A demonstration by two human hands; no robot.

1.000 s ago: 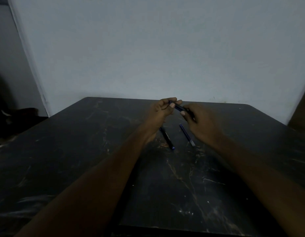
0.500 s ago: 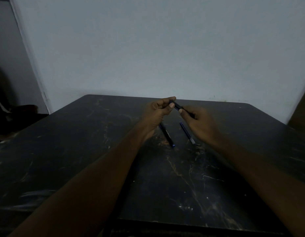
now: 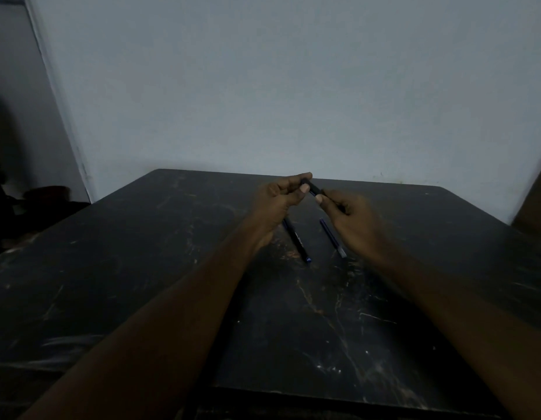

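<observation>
Over the far middle of the tabletop [image 3: 142, 268]: left hand [image 3: 278, 198] and right hand [image 3: 351, 213] side by side, a pen [image 3: 313, 187] bridging them; lying underneath, second pen [image 3: 296, 241] by the left hand, third pen [image 3: 333, 237] just right of it, apart; wall [image 3: 293, 86] behind the far edge.

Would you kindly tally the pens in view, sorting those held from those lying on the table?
Held pen, pinched by left hand and right hand: 1
Pens lying on the table: 2, the dark pen and the blue pen
Total: 3 pens
</observation>
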